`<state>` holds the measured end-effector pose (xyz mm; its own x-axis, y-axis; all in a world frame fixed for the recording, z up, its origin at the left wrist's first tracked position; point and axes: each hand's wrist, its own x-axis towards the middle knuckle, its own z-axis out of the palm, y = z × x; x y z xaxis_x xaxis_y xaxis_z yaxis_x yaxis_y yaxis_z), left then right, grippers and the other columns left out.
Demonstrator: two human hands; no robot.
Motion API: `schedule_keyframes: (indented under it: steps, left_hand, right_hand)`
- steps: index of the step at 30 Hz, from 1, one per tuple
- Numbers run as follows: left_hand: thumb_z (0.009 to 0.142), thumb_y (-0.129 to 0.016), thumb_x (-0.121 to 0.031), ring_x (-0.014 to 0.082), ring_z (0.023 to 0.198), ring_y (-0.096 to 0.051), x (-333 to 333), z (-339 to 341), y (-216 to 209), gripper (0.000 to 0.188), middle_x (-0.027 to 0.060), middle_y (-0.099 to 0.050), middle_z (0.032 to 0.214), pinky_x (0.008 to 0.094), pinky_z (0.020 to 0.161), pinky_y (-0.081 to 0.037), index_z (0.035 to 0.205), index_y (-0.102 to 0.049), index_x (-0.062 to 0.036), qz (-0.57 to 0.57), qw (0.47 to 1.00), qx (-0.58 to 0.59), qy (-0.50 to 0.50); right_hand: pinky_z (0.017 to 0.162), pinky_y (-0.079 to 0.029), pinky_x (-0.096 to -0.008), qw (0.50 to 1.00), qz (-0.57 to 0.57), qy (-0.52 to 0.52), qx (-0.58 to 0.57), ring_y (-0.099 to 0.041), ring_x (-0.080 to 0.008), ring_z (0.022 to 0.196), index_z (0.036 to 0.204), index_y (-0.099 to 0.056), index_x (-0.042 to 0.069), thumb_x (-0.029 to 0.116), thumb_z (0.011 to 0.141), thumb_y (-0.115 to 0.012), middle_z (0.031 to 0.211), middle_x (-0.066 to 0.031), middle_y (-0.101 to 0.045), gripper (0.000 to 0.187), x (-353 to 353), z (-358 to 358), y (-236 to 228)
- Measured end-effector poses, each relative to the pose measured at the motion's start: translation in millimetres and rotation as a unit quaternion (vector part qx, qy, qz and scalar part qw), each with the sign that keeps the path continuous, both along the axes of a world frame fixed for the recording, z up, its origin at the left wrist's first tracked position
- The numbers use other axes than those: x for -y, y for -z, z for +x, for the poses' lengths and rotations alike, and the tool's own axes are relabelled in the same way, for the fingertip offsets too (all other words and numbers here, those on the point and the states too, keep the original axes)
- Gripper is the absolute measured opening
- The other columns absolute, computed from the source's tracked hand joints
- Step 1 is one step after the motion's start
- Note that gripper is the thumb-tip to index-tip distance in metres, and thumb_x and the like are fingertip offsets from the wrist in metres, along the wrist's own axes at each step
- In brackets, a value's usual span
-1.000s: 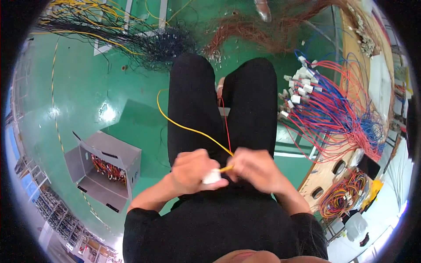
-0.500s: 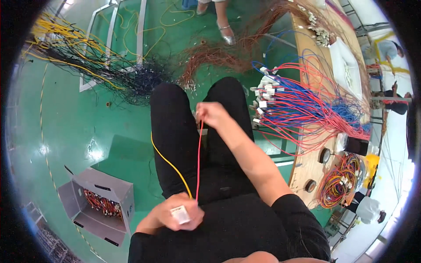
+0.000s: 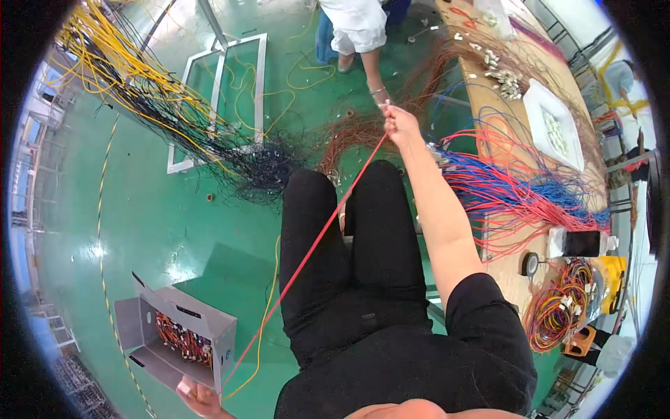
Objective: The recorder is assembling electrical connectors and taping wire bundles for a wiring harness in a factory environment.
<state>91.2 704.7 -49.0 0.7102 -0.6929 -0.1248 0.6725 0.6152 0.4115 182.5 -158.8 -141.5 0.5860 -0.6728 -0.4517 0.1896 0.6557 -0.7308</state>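
My right hand [image 3: 400,127] is stretched forward beyond my knees, its fingers pinched on one end of a red wire [image 3: 328,227]. The wire runs taut and slanting across my thighs to my left hand [image 3: 201,401], low at the left in front of a grey box. My left hand is closed around a white connector [image 3: 184,386], partly hidden by the fingers. A yellow wire [image 3: 264,327] also leads from that hand and hangs slack beside my left leg.
The grey box [image 3: 222,327] holds bundled wires. A wooden table [image 3: 481,94] at the right carries red and blue wires [image 3: 513,185], a white tray [image 3: 578,150] and a coiled harness [image 3: 558,304]. Black and yellow wires [image 3: 150,87] hang at the far left. Another person [image 3: 357,28] is ahead.
My right hand has moved forward and right, drawing the red wire out straight. My left hand has moved left and down to the box with the connector. The view has shifted.
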Motion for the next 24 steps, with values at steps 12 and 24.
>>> schedule_keyframes:
  steps: [12, 24]
  left_hand:
    - [0.093, -0.052, -0.016, 0.0071, 0.057, -0.038, 522, 28, 33, 0.012, -0.0064, -0.042, 0.065, 0.0213, 0.05, -0.031, 0.098, -0.059, -0.0071, 0.301, 0.866, 0.323, 0.234]
    - [0.079, -0.072, -0.006, 0.0036, 0.069, -0.048, 738, 9, 91, 0.023, -0.0055, -0.056, 0.077, 0.0191, 0.062, -0.039, 0.101, -0.066, -0.0052, 0.273, 0.88, 0.366, 0.133]
  right_hand:
    - [0.062, -0.04, -0.0225, 0.891, -0.38, -0.069, -0.239, -0.048, -0.0065, 0.066, 0.088, -0.06, 0.0, 0.013, 0.094, -0.051, 0.072, -0.0013, -0.056, 0.017, -212, -176, -66]
    - [0.058, -0.034, -0.0183, 0.872, -0.356, 0.02, -0.335, -0.042, -0.0024, 0.066, 0.094, -0.055, 0.002, 0.008, 0.093, -0.055, 0.075, 0.0018, -0.052, 0.006, -173, -257, -128]
